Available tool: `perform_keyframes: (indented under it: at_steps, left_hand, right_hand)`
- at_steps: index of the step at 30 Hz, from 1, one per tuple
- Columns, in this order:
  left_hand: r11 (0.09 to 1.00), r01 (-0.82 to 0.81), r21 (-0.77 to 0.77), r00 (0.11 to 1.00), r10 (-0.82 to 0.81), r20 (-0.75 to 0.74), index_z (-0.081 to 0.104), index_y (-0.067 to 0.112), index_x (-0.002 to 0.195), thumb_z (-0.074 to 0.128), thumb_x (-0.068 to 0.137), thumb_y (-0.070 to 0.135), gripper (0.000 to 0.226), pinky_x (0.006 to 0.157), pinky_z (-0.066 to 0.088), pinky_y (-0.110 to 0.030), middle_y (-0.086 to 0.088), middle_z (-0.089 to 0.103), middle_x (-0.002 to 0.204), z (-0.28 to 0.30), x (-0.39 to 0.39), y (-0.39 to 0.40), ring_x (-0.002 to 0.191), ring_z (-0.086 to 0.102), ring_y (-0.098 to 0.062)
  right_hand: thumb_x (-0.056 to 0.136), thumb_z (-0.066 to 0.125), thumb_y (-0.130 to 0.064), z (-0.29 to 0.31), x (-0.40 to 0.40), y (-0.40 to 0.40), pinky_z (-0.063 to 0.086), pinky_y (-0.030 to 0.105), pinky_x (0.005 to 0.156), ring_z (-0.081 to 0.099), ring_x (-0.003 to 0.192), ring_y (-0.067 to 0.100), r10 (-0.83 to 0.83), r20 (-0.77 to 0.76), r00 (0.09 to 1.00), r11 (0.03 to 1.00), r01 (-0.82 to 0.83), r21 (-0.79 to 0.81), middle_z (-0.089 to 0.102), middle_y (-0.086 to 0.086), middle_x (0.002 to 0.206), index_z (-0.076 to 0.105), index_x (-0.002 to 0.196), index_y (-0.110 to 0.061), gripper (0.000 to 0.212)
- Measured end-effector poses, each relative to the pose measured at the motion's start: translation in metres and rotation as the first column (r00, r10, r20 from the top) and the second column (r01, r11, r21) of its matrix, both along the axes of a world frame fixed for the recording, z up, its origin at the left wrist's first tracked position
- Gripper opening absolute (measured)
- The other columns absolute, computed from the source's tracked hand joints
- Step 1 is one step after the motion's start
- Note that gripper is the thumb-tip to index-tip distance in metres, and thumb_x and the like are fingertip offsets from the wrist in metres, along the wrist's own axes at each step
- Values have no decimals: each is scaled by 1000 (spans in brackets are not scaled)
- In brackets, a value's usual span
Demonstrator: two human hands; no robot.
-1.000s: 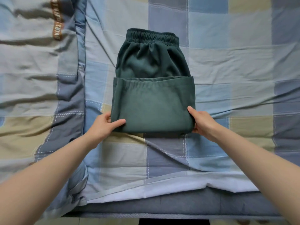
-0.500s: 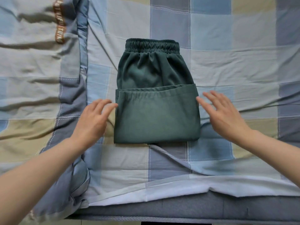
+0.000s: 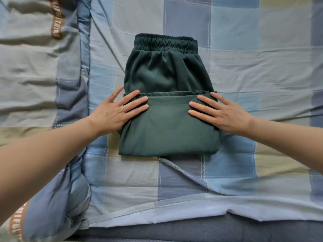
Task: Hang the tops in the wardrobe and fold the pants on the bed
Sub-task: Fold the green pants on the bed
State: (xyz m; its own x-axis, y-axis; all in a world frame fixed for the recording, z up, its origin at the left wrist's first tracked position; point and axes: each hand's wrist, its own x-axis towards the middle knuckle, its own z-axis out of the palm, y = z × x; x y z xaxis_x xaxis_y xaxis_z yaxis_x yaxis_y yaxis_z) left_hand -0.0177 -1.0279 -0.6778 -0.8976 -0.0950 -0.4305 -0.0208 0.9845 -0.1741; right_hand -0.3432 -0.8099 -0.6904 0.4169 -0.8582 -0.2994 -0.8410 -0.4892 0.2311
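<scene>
Pants [image 3: 167,126] waistband pointing away; left hand [image 3: 115,114], right hand [image 3: 222,114] pressing, fingers apparently straight, spread.

One folded green pants [image 3: 167,123], two hands [image 3: 113,114], one quilt [image 3: 35,67].

I am reaching both bare arms forward, the forearms coming in from the lower left and lower right and angling toward each other. My left hand [image 3: 114,111] is lying palm down, its 4 fingers straight and spread, pointing up and to the right, with the thumb tucked out of sight. My right hand [image 3: 221,113] is lying palm down too, fingers straight and slightly fanned, pointing up and to the left. Neither hand is curling or pinching; both wrists are sitting low and flat.
</scene>
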Motion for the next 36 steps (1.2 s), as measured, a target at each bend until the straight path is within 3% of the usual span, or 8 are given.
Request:
perform_keyframes:
  at_steps: [9,10,11,14,18,21,28,36]
  left_hand:
    - [797,-211,566,968,90,234,3,48,149,43,89,0,86,120,4,-25,15,-16,159,17,7,22,149,-13,-13]
    - [697,-279,661,953,114,282,12,43,150,44,89,-4,83,119,2,-19,13,-8,160,24,9,31,149,-9,-10]
    - [547,-375,749,924,157,348,18,38,149,44,93,-5,76,117,3,-13,11,1,161,29,11,40,149,-3,-7]
    - [-47,-606,794,739,337,584,40,23,142,52,98,2,50,108,29,-10,9,49,144,42,25,62,133,39,5]
    - [-675,-436,594,92,624,776,65,12,116,50,100,30,29,93,52,-31,1,73,111,36,29,82,104,68,-14]
    - [-679,-312,665,-232,733,640,64,12,92,48,101,32,27,76,51,-29,-7,66,94,25,16,92,82,63,-19]
    - [-445,-373,815,-101,892,441,65,25,100,72,87,24,15,67,50,-9,19,74,93,23,7,111,87,68,3]
    - [-338,-591,732,-261,939,223,55,8,114,51,98,22,22,93,44,-38,-9,60,116,5,-8,105,110,55,-28]
  right_hand:
    - [89,52,-7,22,7,38,7,34,121,4,148,12,-349,385,854,848,113,518,13,-12,159,27,149,-37,72]
    - [57,47,10,26,12,45,7,29,121,5,147,5,-486,438,756,752,106,650,17,-15,158,33,146,-36,102]
    - [80,38,-42,34,18,54,12,25,120,12,145,-1,-649,468,600,631,82,771,27,-15,154,43,141,-32,62]
    - [97,43,5,46,17,57,45,21,99,57,114,-3,-944,302,-135,303,10,953,65,-7,123,72,113,-17,39]
    - [92,53,-21,41,14,45,51,33,86,67,102,14,-770,-8,-638,55,-79,995,71,0,112,62,114,-15,25]
    - [98,47,-37,24,22,38,49,39,95,65,106,22,-672,-20,-740,-84,50,995,69,6,117,60,119,-13,35]
    - [95,53,-35,22,42,31,46,30,74,62,95,13,-655,222,-723,-53,337,940,69,-3,105,61,99,-21,16]
    - [99,34,-20,13,52,19,35,30,75,44,84,20,-606,319,-729,-198,526,827,50,7,91,55,96,-2,27]
